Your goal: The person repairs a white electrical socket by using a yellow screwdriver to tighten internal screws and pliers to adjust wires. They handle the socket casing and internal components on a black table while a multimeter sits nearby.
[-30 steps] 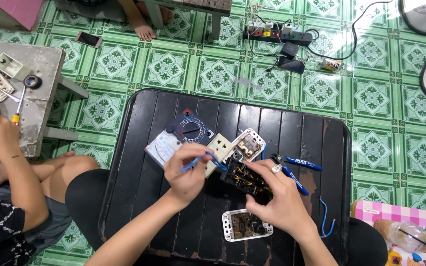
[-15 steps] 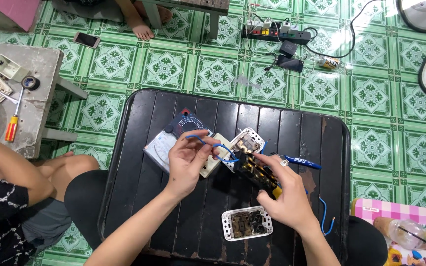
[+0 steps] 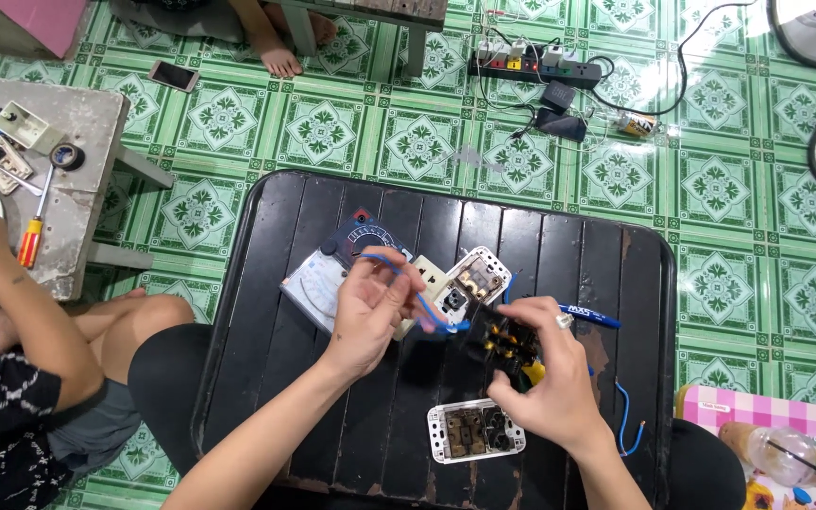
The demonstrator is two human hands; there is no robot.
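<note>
Bright, even light, soft shadows, sharp focus, slight edge distortion.

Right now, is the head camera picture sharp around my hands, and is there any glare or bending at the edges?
Head view: the left hand and right hand are sharp enough to show the blue wire and the black tray's slats. Bright glare washes the green floor tiles at upper right. The wide lens bows the tile lines near the edges. Shadows are soft under the hands.
</note>
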